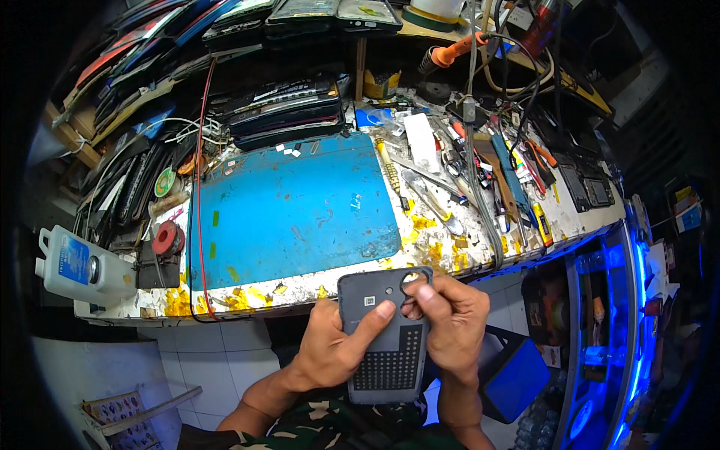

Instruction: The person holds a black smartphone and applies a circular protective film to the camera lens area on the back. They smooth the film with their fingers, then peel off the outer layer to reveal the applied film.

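My two hands hold a dark grey phone back cover (pixel 394 346) upright in front of me, just off the bench's near edge. It has a round hole in its upper right corner, a small pale square mark and a patch of dots lower down. My left hand (pixel 334 345) grips its left side, the thumb lying across the face. My right hand (pixel 455 319) closes on the upper right corner, thumb and fingertips at the hole. Fingers behind the cover are partly hidden.
On the cluttered bench lies a blue work mat (pixel 292 210), with a stack of dark phone parts (pixel 285 112) behind it. Pliers, tweezers and a yellow-handled tool (pixel 541 225) lie right. A white jug (pixel 82 266) and red spool (pixel 167 238) stand left. A soldering iron (pixel 454 52) hangs above.
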A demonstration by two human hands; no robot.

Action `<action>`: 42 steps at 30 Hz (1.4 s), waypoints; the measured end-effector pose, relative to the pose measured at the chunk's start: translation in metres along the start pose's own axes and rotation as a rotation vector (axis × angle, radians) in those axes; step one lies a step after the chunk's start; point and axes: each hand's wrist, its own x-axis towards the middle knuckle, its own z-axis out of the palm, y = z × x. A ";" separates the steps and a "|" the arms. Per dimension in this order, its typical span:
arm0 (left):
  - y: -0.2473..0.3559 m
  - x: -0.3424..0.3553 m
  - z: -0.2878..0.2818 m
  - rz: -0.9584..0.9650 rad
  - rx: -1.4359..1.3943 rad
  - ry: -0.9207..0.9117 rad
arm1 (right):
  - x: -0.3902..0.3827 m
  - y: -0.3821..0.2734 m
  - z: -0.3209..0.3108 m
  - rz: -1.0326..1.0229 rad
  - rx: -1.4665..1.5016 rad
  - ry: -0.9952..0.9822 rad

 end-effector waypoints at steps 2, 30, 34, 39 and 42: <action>0.000 0.000 -0.001 -0.034 -0.068 -0.021 | -0.001 0.001 -0.002 0.012 0.052 0.018; -0.011 0.004 0.005 0.416 0.458 0.187 | 0.002 -0.006 -0.003 -0.793 -0.997 0.114; -0.012 0.005 0.006 0.445 0.517 0.161 | 0.002 -0.005 0.004 -0.751 -0.993 0.141; -0.012 0.005 0.007 0.461 0.541 0.161 | 0.003 -0.004 0.007 -0.628 -0.946 0.106; -0.012 0.005 0.004 0.459 0.510 0.150 | 0.005 -0.004 0.006 -0.538 -0.853 0.022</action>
